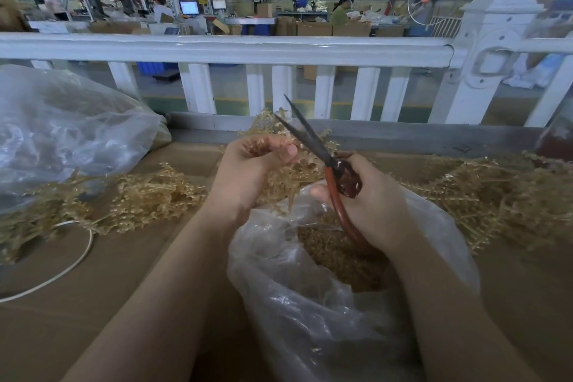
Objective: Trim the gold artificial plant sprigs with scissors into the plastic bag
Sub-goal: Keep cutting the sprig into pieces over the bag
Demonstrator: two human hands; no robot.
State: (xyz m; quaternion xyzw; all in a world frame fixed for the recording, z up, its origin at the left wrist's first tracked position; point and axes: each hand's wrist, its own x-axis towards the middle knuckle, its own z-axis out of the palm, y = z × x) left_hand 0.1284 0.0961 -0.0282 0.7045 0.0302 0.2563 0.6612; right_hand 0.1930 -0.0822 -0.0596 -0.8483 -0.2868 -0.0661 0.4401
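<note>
Left hand (248, 164) curled round a gold sprig (288, 174) above the open bag (310, 304), right hand (369, 205) gripping red-handled scissors (313, 143), blades parted at the sprig, lower handle loop hidden behind the wrist, trimmings inside bag blurred, no legible writing, loose sprigs (483, 192) left and right

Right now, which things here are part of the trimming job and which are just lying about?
In the job:
left hand gripping a gold sprig
right hand holding the scissors, blades apart
plastic bag with cuttings
loose sprig piles

Lying about:
big clear bag
white cable
white railing
</note>
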